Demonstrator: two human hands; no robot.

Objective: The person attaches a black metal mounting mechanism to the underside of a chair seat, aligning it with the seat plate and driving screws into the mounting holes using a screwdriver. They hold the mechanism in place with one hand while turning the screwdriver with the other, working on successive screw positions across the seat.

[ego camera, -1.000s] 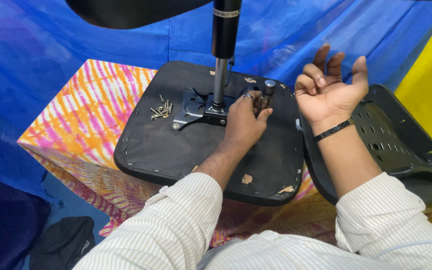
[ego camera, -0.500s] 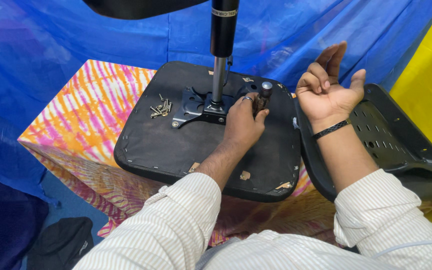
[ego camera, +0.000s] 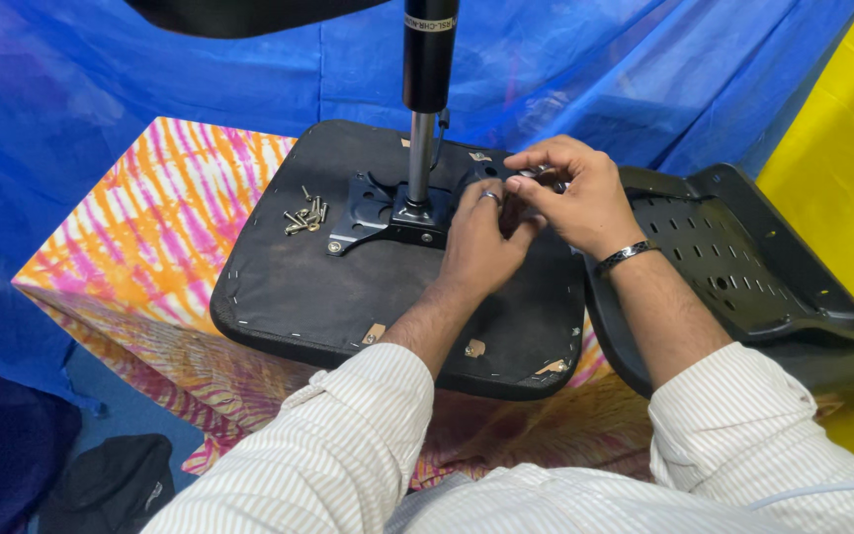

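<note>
Both hands meet fingertip to fingertip on a small dark knob (ego camera: 538, 180) at the seat's (ego camera: 348, 287) underside; left hand (ego camera: 481, 237) pinches from below, right hand (ego camera: 570, 193) from above, wrists bent. Beside them the gas post (ego camera: 425, 109) stands upright from its plate (ego camera: 378, 213). Screws (ego camera: 304, 215) lie left; a plastic backrest (ego camera: 733, 267) rests right on the table (ego camera: 140, 237).

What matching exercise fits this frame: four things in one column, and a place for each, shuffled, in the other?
Things:
1. screws
2. left hand
3. backrest shell
4. gas cylinder

Places:
A. standing upright from the bracket
B. loose pile on the seat, left of the bracket
C. right of the seat, under the right forearm
D. on the seat, right of the bracket, meeting the right hand

Pairs: 1-B, 2-D, 3-C, 4-A
</note>
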